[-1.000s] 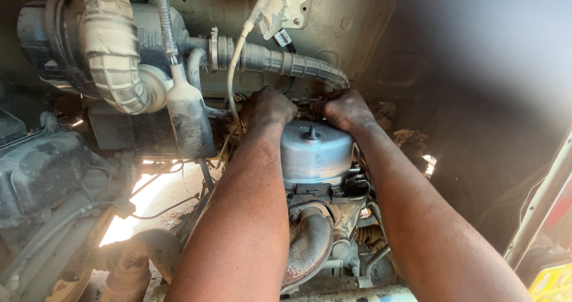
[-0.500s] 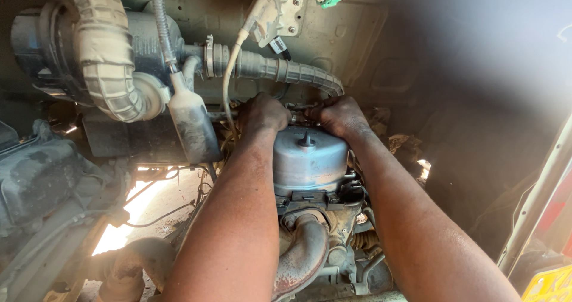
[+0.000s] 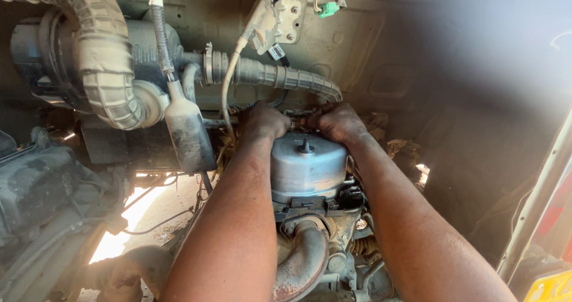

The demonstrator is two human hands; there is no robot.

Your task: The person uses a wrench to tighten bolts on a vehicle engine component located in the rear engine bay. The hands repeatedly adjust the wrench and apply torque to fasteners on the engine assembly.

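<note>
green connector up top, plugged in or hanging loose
Hanging loose: the green connector dangles on its wires beside the metal bracket, with nothing mated to it.

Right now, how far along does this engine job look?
Hard to call anything finished: the grey metal canister sits in place on its bracket. In hand: the left hand and right hand both work at small fittings just behind the canister's top, too hidden to identify. Left: the white cable hangs loose beside the left hand, and the green connector above dangles unplugged.
</note>
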